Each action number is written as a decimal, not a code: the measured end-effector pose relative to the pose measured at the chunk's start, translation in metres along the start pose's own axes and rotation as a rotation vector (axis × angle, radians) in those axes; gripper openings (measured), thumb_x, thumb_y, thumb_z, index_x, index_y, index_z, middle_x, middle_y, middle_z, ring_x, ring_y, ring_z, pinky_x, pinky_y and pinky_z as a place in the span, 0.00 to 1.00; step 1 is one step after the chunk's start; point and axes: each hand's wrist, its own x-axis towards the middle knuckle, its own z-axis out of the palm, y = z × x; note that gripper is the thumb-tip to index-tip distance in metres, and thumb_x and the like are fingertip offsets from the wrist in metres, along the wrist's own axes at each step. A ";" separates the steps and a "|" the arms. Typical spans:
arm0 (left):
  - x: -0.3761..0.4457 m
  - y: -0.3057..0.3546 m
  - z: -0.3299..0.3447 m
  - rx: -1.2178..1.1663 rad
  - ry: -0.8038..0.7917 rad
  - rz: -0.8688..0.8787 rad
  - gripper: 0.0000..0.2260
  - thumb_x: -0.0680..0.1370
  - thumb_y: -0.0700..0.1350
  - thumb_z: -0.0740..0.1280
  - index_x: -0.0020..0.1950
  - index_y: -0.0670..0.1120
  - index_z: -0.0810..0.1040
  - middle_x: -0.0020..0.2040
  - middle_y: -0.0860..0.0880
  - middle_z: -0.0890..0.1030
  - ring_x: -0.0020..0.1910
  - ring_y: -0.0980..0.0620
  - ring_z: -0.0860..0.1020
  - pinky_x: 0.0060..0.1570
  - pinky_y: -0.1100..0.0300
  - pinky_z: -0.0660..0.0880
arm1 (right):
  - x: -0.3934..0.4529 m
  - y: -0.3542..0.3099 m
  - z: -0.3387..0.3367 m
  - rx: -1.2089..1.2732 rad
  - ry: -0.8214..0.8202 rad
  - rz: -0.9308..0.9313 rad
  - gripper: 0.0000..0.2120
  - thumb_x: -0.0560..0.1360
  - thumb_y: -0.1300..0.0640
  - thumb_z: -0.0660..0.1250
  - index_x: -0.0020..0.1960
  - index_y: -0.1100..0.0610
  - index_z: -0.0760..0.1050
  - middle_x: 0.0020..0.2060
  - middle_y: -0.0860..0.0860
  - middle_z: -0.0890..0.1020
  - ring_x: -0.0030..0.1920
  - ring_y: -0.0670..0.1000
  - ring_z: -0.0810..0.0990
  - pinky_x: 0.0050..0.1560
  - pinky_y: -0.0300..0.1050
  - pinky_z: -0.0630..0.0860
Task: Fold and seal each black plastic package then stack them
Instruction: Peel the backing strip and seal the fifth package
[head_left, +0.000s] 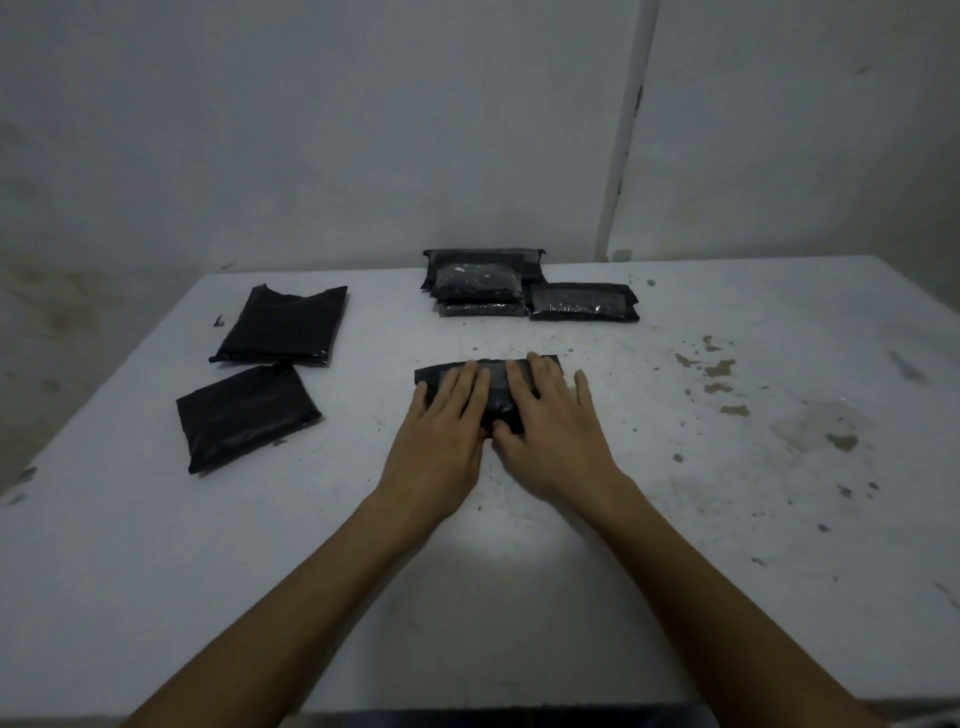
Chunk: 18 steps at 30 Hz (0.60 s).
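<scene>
Left hand (441, 431): flat, fingers spread, pressing on the package (491, 376).
Right hand (553, 431): likewise flat and spread, beside the left.
Package: mid surface (675, 571).
Stack (478, 283): far edge.
Unfolded bags (283, 325): left side.

Folded black package (493, 387) lies flat at middle of frame, partly hidden. Stack of sealed black packages (480, 283) sits at upper middle; one more sealed package (583, 301) just beside, right. Two bigger unfolded packages (283, 325) (247, 415) lie flat at left.
</scene>
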 end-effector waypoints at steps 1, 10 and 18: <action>0.000 -0.002 0.001 -0.013 0.014 0.006 0.29 0.85 0.46 0.61 0.84 0.41 0.56 0.83 0.42 0.58 0.82 0.43 0.58 0.80 0.40 0.56 | 0.000 0.000 0.001 -0.001 0.004 -0.010 0.35 0.82 0.42 0.56 0.84 0.55 0.49 0.83 0.57 0.51 0.83 0.56 0.48 0.80 0.59 0.38; 0.012 -0.019 -0.007 -0.282 0.142 0.033 0.28 0.80 0.42 0.69 0.80 0.46 0.67 0.77 0.48 0.71 0.74 0.47 0.71 0.73 0.52 0.69 | 0.010 0.014 0.002 -0.067 0.134 -0.145 0.38 0.75 0.43 0.70 0.81 0.51 0.61 0.72 0.59 0.72 0.73 0.58 0.69 0.78 0.59 0.58; 0.034 -0.029 -0.001 -0.669 0.282 -0.189 0.18 0.83 0.50 0.68 0.73 0.53 0.73 0.74 0.55 0.66 0.71 0.61 0.67 0.65 0.70 0.65 | 0.030 0.022 -0.011 -0.019 0.219 -0.089 0.22 0.80 0.47 0.65 0.70 0.55 0.71 0.62 0.53 0.73 0.55 0.51 0.74 0.58 0.47 0.74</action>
